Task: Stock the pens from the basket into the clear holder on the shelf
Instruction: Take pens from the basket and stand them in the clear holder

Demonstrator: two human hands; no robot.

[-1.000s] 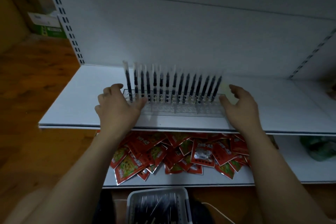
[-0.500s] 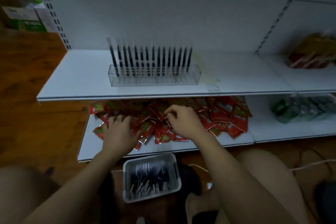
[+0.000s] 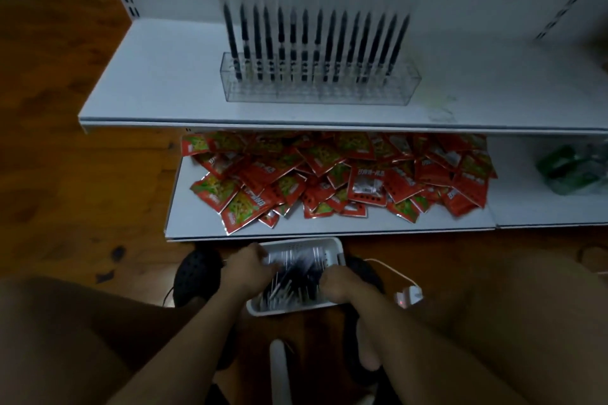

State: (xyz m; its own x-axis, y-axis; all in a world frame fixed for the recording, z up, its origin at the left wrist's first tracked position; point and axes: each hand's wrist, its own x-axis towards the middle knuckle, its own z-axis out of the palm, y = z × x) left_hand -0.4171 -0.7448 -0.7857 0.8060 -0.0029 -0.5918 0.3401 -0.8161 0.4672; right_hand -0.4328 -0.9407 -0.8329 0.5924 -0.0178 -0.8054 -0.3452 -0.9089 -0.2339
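A clear holder point(image 3: 316, 89) stands on the upper white shelf point(image 3: 158, 82), with several black pens point(image 3: 316, 39) upright in its back row. On the floor between my feet sits a white basket point(image 3: 329, 248) full of loose pens point(image 3: 296, 286). My left hand point(image 3: 248, 268) reaches into the basket's left side, fingers down among the pens. At the basket's right side my right hand point(image 3: 339, 283) is also down in the pens. The blur and dim light hide whether either hand grips a pen.
Red snack packets point(image 3: 332, 174) are heaped on the lower shelf point(image 3: 194, 220). Green packets point(image 3: 572, 168) lie at its right end. My black shoes point(image 3: 194, 273) flank the basket. A white cable and small device point(image 3: 408, 296) lie on the wooden floor at right.
Both hands left the holder on the upper shelf, dropped past the lower shelf and went into the basket. The camera tilted down toward the floor.
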